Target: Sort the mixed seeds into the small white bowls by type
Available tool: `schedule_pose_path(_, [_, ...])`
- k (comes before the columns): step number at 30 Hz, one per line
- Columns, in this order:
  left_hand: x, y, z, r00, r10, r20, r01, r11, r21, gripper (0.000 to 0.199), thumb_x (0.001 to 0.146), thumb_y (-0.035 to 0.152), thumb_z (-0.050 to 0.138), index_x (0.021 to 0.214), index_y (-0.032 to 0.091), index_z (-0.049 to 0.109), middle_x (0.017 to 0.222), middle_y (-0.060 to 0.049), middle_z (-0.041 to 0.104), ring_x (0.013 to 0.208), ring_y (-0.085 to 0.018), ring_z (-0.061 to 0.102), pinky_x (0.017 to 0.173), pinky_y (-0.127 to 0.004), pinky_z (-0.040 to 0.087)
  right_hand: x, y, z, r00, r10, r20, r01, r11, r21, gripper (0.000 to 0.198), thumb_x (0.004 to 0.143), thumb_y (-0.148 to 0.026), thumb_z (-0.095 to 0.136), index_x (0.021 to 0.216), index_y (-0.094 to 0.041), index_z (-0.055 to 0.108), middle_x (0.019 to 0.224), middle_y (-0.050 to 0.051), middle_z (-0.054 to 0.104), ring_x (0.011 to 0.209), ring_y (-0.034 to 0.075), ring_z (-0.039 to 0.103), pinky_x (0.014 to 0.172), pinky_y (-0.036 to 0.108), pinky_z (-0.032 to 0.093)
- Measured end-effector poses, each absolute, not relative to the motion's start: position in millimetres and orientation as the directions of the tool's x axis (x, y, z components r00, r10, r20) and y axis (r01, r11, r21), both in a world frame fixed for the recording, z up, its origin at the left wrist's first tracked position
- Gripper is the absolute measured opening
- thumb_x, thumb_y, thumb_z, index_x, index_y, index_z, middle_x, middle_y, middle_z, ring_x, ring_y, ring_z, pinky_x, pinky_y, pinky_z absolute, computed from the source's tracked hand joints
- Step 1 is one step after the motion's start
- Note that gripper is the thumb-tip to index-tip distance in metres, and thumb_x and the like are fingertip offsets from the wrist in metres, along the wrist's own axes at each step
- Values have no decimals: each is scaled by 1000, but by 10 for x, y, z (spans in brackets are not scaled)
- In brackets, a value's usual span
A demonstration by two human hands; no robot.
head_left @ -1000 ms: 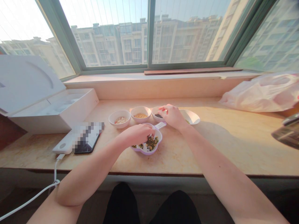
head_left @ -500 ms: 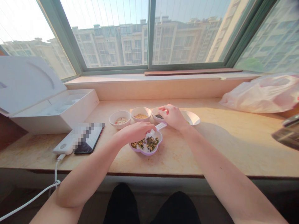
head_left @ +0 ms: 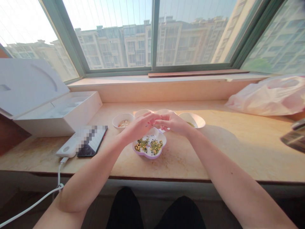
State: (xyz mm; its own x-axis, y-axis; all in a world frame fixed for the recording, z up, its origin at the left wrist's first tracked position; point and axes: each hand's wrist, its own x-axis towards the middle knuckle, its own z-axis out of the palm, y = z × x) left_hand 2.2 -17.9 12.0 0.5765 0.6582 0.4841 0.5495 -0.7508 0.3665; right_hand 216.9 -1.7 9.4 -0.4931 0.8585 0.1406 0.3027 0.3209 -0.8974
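Observation:
My left hand [head_left: 144, 122] and my right hand [head_left: 172, 122] meet above the handle end of a white and purple divided tray [head_left: 149, 156]. The fingers of my left hand are bent together, with small dark specks beside them. My right hand's fingers are pinched against the left fingertips; what they hold is hidden. Green, yellow and black beans [head_left: 156, 146] lie in piles in the tray. Behind stand several white bowls: one with pale and reddish pieces [head_left: 117, 121], one with green beans [head_left: 199, 121], and two middle bowls [head_left: 164, 111] mostly covered by my hands.
To the left are an open white box [head_left: 81, 109], a white power bank [head_left: 65, 148] with a cable, and a phone [head_left: 88, 150]. A plastic bag [head_left: 269, 97] and a dark shiny object [head_left: 294, 138] lie to the right. The table's front edge [head_left: 162, 178] is close to me.
My right hand has left the bowl of black beans and come left to my left hand. My left hand has lifted away from the tray, uncovering more beans.

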Motion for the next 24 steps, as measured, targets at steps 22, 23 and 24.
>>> schedule_pose_path(22, [-98, -392, 299, 721, 679, -138, 693, -702, 164, 34, 84, 17, 63, 117, 23, 68, 117, -6, 70, 100, -23, 68, 86, -33, 54, 2531, 12, 318, -225, 874, 431, 732, 444, -517, 21, 82, -34, 67, 87, -22, 83, 76, 3, 75, 68, 17, 60, 65, 29, 44])
schedule_pose_path(23, [-108, -405, 293, 727, 663, -181, 687, -709, 160, 37, 82, 19, 66, 119, 23, 68, 119, -6, 70, 99, -23, 68, 85, -33, 54, 2605, 25, 353, -198, 883, 426, 746, 418, -518, 20, 81, -34, 68, 86, -22, 83, 75, 3, 74, 67, 17, 61, 65, 29, 45])
schedule_pose_path(24, [-114, -415, 283, 735, 653, -181, 677, -717, 164, 39, 80, 20, 68, 119, 24, 69, 120, -6, 70, 98, -23, 68, 84, -32, 54, 2680, 35, 386, -169, 898, 407, 763, 381, -522, 18, 79, -33, 70, 84, -22, 83, 73, 3, 74, 66, 17, 61, 64, 29, 45])
